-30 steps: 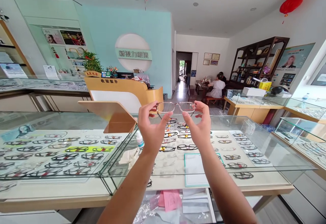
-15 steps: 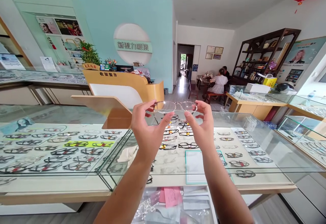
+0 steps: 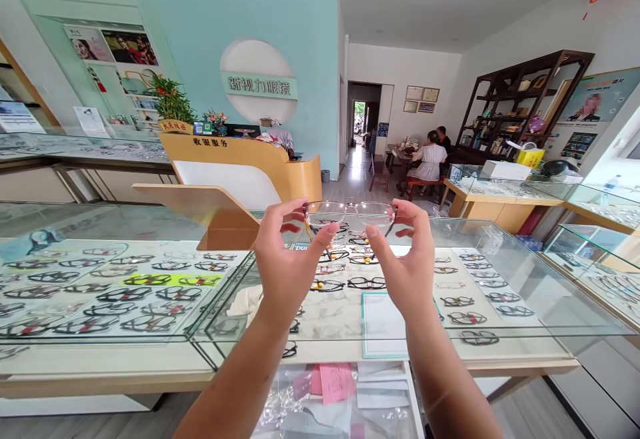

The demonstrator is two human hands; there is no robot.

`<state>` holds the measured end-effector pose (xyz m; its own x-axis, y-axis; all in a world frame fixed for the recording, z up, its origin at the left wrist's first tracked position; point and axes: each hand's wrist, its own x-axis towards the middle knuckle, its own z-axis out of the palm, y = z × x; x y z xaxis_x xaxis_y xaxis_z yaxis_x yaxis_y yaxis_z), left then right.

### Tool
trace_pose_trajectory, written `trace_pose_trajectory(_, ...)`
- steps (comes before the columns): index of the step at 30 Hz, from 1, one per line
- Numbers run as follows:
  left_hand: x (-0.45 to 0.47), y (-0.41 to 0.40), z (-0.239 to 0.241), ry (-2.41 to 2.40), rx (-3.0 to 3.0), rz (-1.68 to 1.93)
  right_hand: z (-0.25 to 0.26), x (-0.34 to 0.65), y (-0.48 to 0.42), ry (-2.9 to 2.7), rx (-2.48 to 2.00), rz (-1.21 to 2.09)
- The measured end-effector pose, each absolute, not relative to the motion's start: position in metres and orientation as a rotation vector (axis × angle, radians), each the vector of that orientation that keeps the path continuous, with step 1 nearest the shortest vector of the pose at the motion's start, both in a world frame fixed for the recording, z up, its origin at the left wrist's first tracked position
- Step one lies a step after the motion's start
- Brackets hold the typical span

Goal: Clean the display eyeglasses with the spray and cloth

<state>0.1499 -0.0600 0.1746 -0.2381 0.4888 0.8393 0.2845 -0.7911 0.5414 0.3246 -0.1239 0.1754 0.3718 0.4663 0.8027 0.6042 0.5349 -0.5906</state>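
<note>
A pair of eyeglasses (image 3: pixel 351 206) with clear lenses and a thin frame is held up over the glass display case (image 3: pixel 465 239). My left hand (image 3: pixel 290 242) pinches its left side between thumb and fingers. On the opposite side, my right hand (image 3: pixel 404 246) grips the frame in the same way. The temples hang partly behind the fingers. Below, rows of spectacle frames (image 3: pixel 369 283) lie inside the case. A white card with a teal border (image 3: pixel 383 324) is beside my right forearm.
An open drawer (image 3: pixel 383 386) with plastic bags and a pink paper (image 3: pixel 336 383) sits below the case. A tilted wooden board (image 3: pixel 200 206) stands to the left. Farther back are a reception counter (image 3: pixel 230 166), a seated person (image 3: pixel 431 159) and a dark shelf (image 3: pixel 515 102).
My right hand has shifted a little to the right, and the eyeglasses now show wider between my hands. Both hands still hold them. The view has tilted slightly.
</note>
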Motion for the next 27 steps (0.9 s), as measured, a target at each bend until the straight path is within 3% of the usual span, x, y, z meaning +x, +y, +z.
trace_pose_trajectory(11, 0.151, -0.036, 0.167, 1.055, 1.897, 2.093, 0.165, 0.336, -0.099, -1.327, -1.065, -0.083)
trace_pose_trajectory(27, 0.153, -0.048, 0.171, 1.108, 2.044, 2.356, 0.156, 0.337, -0.087, -1.282, -1.071, 0.16)
